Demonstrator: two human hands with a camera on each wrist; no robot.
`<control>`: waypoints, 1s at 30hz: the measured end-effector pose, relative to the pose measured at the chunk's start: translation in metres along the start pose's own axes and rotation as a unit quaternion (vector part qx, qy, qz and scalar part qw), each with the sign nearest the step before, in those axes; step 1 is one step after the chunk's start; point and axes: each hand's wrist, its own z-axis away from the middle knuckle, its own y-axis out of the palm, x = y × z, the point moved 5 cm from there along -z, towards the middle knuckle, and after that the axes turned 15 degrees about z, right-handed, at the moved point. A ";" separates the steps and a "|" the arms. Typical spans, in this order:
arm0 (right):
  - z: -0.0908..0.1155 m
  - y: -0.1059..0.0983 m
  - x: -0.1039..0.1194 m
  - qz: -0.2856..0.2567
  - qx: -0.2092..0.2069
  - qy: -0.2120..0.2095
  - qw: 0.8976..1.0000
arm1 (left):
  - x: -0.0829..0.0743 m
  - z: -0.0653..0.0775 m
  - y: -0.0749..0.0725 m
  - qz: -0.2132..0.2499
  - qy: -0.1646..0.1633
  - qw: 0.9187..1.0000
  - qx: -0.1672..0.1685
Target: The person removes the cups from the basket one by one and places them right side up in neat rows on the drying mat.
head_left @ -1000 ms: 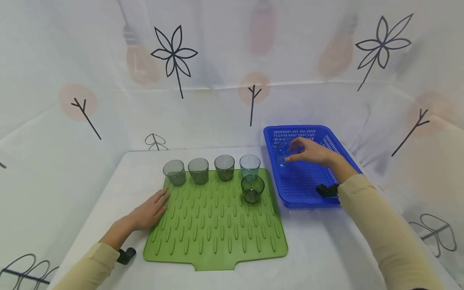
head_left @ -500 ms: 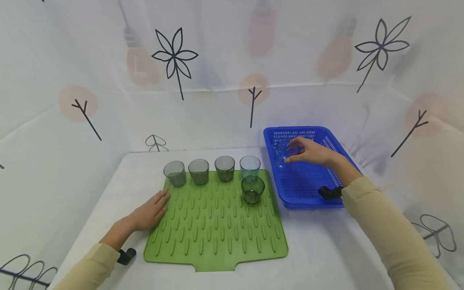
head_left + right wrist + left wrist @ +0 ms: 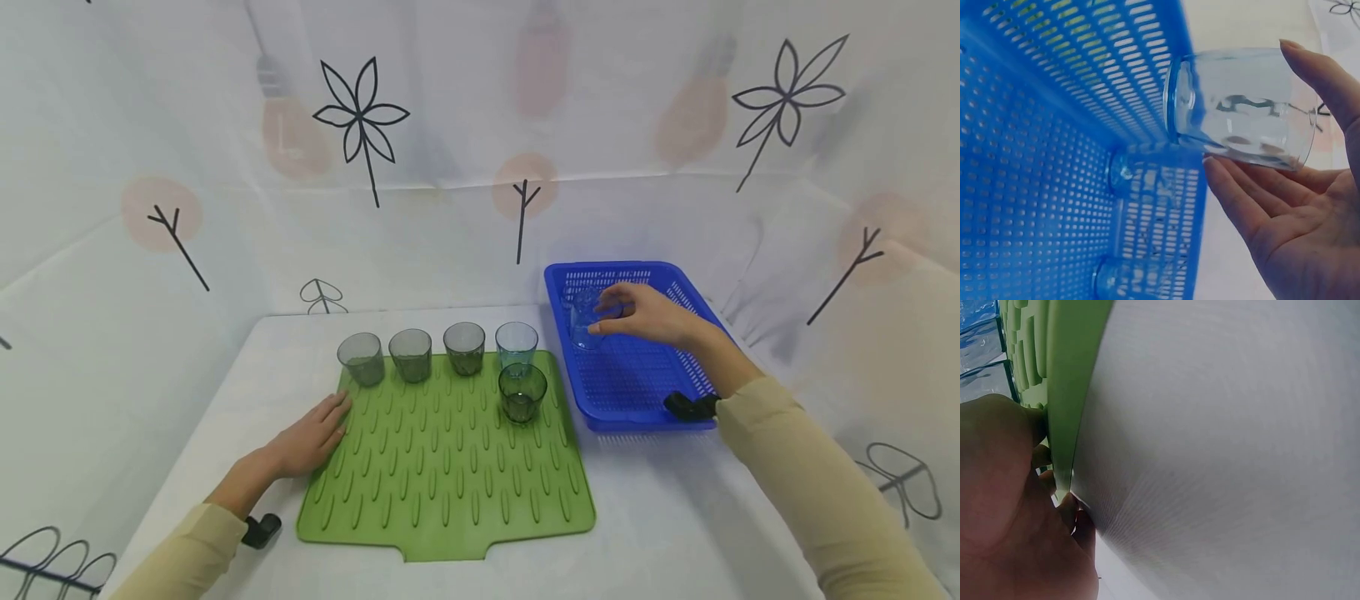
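My right hand (image 3: 637, 315) is over the left part of the blue basket (image 3: 630, 421). In the right wrist view it holds a clear drinking glass (image 3: 1241, 109) between thumb and fingers, the glass lying sideways across that view. Two more clear glasses, one nearer the middle (image 3: 1147, 175) and one lower (image 3: 1135, 278), stand inside the basket. My left hand (image 3: 307, 437) rests on the left edge of the green ridged mat (image 3: 446, 467), its fingers loosely extended. In the left wrist view the fingers touch the mat's rim (image 3: 1075, 381).
Along the mat's back edge stand several glasses: grey ones (image 3: 411, 355) and a light blue one (image 3: 516, 343). A dark green glass (image 3: 522, 392) is in front of the blue one. A patterned white cloth (image 3: 450, 242) rises behind the white table (image 3: 660, 517).
My right forearm and its wrist camera have shifted slightly to the right, while the fingers stay near the same spot over the basket. My left hand and the glasses on the mat have not moved.
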 end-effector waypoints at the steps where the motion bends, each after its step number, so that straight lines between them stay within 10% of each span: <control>1: 0.001 0.000 0.001 0.000 -0.003 0.000 1.000 | 0.001 0.000 0.001 -0.003 0.000 1.000 0.000; 30: 0.029 0.010 0.063 -0.053 -0.042 0.008 0.998 | 0.006 -0.003 0.003 -0.014 -0.004 1.000 0.002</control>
